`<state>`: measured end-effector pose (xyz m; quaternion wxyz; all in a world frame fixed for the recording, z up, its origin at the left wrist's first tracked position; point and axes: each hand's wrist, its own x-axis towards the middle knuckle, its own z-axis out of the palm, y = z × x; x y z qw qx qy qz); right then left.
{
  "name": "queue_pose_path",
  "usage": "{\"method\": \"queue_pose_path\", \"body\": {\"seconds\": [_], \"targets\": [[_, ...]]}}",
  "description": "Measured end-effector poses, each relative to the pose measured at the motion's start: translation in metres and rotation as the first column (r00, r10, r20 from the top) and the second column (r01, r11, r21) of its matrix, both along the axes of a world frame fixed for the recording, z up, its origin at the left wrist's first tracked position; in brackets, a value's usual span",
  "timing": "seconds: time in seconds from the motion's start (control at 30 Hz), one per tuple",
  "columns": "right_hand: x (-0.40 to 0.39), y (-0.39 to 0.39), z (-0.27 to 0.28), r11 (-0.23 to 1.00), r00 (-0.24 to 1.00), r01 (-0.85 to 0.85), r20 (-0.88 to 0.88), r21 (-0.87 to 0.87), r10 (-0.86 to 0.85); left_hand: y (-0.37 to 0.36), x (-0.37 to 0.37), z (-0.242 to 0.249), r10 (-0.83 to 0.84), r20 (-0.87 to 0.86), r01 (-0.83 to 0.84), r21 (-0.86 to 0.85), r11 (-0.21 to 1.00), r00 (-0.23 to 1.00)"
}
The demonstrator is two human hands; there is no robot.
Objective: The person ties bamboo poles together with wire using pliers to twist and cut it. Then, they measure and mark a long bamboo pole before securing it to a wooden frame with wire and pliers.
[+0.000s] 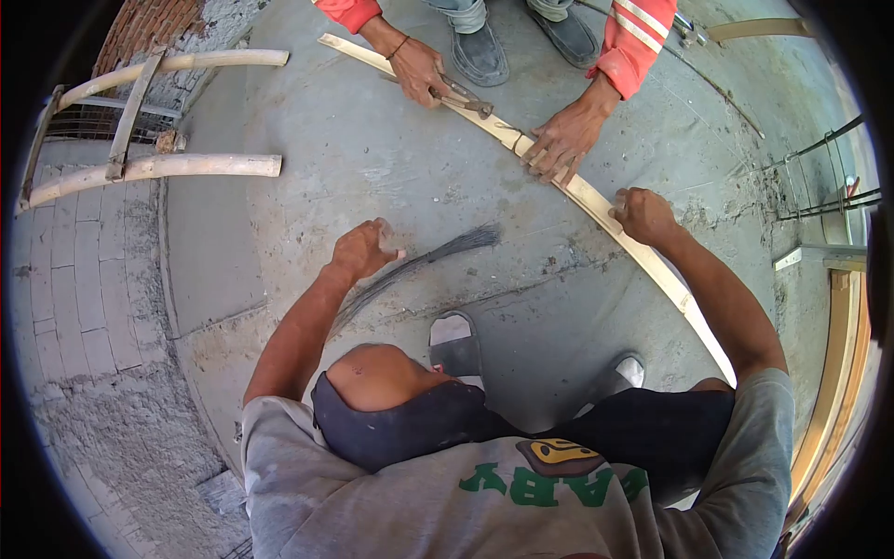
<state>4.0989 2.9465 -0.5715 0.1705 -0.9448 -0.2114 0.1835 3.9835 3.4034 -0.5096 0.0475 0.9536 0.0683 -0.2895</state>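
Spreading out beneath you is a smooth grey concrete floor (307,121). Left of the long, narrow, pale strip of wood or bamboo (643,256), well apart from it, stands a ladder-like frame of pale round poles and flat brown crosspieces (200,166). The strip itself slants across in front of you, from beside your right arm to the co-worker opposite. On your left side of the strip, apart from it, lies a bundle of thin dark wires (470,240).

Your left hand (363,252) hangs just beside that bundle, away from the strip, its thumb and curled fingers parted with nothing visible between them. Your right hand (644,216) is at the strip's edge, fingers bent inward; whether they grip it, you cannot tell from this view. Farther along the strip, the co-worker's left hand (563,140) rests on top, and their right hand (417,73) holds brownish metal pincers (470,102) over it. Between those two hands, a thin dark wire loop (518,140) goes around the strip.
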Motion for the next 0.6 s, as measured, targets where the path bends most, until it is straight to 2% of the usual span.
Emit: {"method": "queue_pose_path", "body": {"seconds": [0.07,0.1,0.13,0.17,0.2,0.23,0.27,0.3,0.33,0.6], "targets": [[-0.004,0.016,0.047,0.994,0.959,0.021,-0.283,0.107,0.01,0.014,-0.03,-0.055,0.112,0.085,-0.109,-0.036,0.993,0.99],[-0.012,0.028,0.067,0.942,0.886,0.151,-0.463,0.301,0.005,0.015,-0.045,-0.078,0.185,0.115,-0.179,-0.062,0.982,0.976],[-0.022,0.042,0.089,0.839,0.781,0.311,-0.623,0.447,0.042,0.015,-0.054,-0.092,0.243,0.158,-0.22,-0.149,0.964,0.957],[-0.031,0.058,0.116,0.759,0.738,0.318,-0.651,0.568,0.178,0.017,-0.06,-0.105,0.309,0.202,-0.261,-0.231,0.937,0.929],[-0.041,0.074,0.145,0.658,0.683,0.337,-0.656,0.673,0.321,0.019,-0.068,-0.114,0.383,0.24,-0.305,-0.304,0.902,0.892],[-0.047,0.089,0.173,0.53,0.657,0.292,-0.569,0.796,0.494,0.014,-0.071,-0.103,0.347,0.288,-0.255,-0.31,0.916,0.893],[-0.053,0.111,0.192,0.313,0.636,0.255,-0.402,0.915,0.658,0.014,-0.078,-0.103,0.325,0.298,-0.239,-0.29,0.927,0.897],[-0.056,0.127,0.207,0.181,0.594,0.25,-0.299,0.951,0.747,0.015,-0.083,-0.105,0.299,0.315,-0.217,-0.269,0.938,0.901],[-0.059,0.139,0.217,0.129,0.562,0.265,-0.262,0.956,0.784,0.014,-0.088,-0.106,0.266,0.33,-0.188,-0.251,0.949,0.906],[-0.085,0.175,0.232,0.111,0.476,0.382,-0.298,0.918,0.827,0.01,-0.094,-0.112,0.316,0.41,-0.2,-0.302,0.932,0.856]]}}
